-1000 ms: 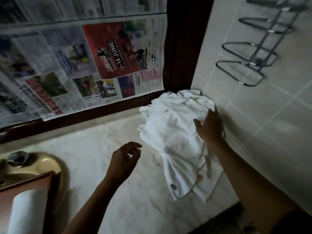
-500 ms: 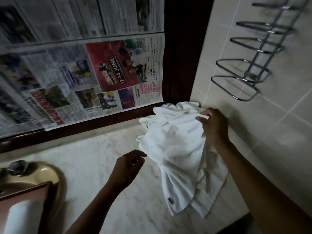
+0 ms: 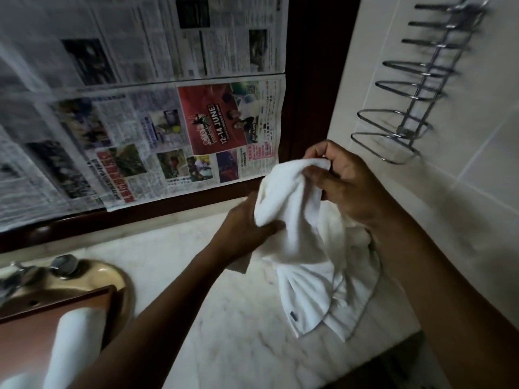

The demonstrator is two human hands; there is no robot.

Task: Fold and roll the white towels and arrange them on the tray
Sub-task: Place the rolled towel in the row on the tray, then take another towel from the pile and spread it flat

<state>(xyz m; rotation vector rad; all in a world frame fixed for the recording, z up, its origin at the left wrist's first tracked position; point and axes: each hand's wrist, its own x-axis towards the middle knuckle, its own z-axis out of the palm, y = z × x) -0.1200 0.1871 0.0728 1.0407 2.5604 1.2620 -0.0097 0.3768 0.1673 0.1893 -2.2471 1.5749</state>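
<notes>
Right hand pinches white towel at its top edge; left hand grips lower, fingers curled, likely finding edges for folding.

Left hand: forearm enters from near left, thumb and fingers curled round a white towel. Right hand: farther, higher, forearm from near right, fingers pinching the towel's top edge.

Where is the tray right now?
In the head view the tray sits in the lower left corner, just in front of the beige sink, with a rolled white towel lying on it.
</notes>
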